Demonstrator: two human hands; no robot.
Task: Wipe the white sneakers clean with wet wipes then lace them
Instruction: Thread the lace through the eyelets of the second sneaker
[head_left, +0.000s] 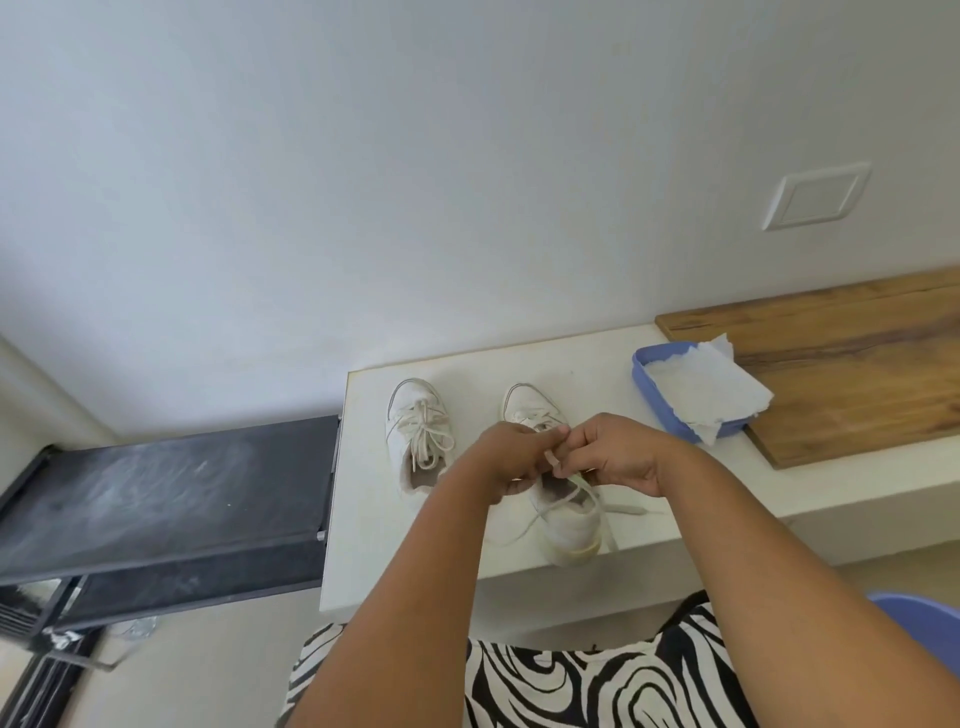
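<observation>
sneakers (418, 434) matt white | board (852, 364) wood, grainy | tray (640, 370) blue plastic | wipe (706, 387) crinkly paper

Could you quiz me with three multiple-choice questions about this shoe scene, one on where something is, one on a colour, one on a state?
1. Where is the blue tray with the white wipes?
A. On the floor
B. On the counter, to the right of the sneakers
C. On the black rack

2. What colour is the shoe on the left?
A. White
B. Red
C. Black

3. What state are that shoe's laces in?
A. Missing
B. Tied in a bow
C. Hanging over the counter edge

Answers:
1. B, the tray sits on the white counter, partly over the wooden board.
2. A, its upper is white, as is the right sneaker.
3. B, a bow lies across its tongue, while the left hand and right hand pinch the lace of the other.
</observation>
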